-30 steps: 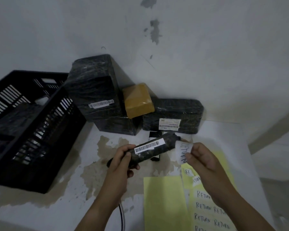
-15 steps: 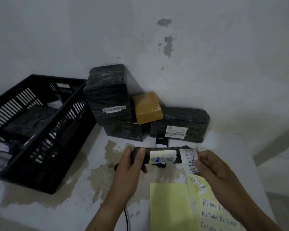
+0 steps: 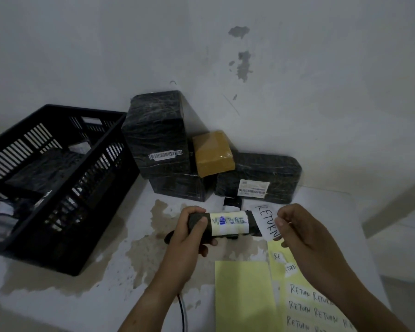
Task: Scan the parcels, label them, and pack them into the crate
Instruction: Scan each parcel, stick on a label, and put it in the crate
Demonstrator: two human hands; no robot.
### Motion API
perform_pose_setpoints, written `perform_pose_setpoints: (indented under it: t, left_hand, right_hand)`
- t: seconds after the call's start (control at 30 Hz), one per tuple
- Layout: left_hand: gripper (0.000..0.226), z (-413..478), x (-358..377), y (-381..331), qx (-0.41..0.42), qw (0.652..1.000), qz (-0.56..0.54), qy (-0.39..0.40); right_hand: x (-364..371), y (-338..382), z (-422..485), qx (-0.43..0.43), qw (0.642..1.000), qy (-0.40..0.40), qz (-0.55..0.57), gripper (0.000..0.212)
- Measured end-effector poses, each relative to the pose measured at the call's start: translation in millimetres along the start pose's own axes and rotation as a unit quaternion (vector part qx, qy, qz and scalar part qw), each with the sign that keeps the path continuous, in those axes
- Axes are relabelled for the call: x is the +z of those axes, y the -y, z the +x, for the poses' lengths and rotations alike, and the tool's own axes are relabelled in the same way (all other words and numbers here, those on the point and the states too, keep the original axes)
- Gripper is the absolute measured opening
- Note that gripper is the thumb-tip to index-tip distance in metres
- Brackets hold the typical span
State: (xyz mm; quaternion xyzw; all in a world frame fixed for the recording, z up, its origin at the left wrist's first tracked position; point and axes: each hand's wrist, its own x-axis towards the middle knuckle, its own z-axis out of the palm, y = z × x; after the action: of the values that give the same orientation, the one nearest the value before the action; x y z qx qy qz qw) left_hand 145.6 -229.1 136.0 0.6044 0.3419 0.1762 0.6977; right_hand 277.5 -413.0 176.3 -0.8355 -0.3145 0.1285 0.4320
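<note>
My left hand (image 3: 189,232) grips a small black rolled parcel (image 3: 253,224) above the table, its white handwritten label facing me. My right hand (image 3: 295,230) pinches a white RETURN sticker (image 3: 266,218) just off the parcel's right end. A black slatted crate (image 3: 58,185) stands at the left with dark parcels inside. Against the wall sit a tall black parcel (image 3: 157,135) with a barcode, a brown parcel (image 3: 212,153), and a wide black parcel (image 3: 259,177) with a white label.
Yellow sheets (image 3: 243,293) with several RETURN stickers lie at the front right of the white, stained table (image 3: 106,281). A cable (image 3: 182,312) runs off the near edge. A small black object (image 3: 232,202) lies behind the held parcel.
My left hand has turned the parcel, so its barcode side is replaced by a handwritten label. The RETURN sticker in my right hand has stayed near the parcel's right end.
</note>
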Motion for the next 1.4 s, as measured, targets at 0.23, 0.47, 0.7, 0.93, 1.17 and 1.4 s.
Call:
perform_pose_setpoints:
  t: [0.23, 0.47, 0.7, 0.93, 1.17, 1.4]
  left_hand:
    - [0.016, -7, 5, 3, 0.013, 0.999, 0.023, 0.018]
    - [0.017, -13, 13, 6, 0.063, 0.996, 0.037, 0.046]
    - [0.034, -15, 22, 9, 0.096, 0.994, 0.043, 0.043]
    - [0.038, -17, 30, 12, 0.087, 0.996, 0.021, 0.028]
    - [0.017, -13, 31, 12, 0.079, 0.996, -0.013, -0.025]
    - [0.021, -14, 38, 8, 0.107, 0.993, -0.009, -0.058]
  right_hand:
    - [2, 5, 10, -0.039, 0.998, 0.048, 0.012, 0.008]
    - [2, 12, 21, -0.105, 0.988, 0.115, -0.018, 0.011]
    - [9, 9, 24, -0.122, 0.984, 0.12, -0.057, 0.009]
    - [10, 4, 26, -0.184, 0.962, 0.071, -0.188, 0.012]
    - [9, -11, 23, -0.155, 0.959, -0.065, -0.23, 0.013]
    - [32, -8, 7, 0.057, 0.992, -0.022, 0.111, 0.062]
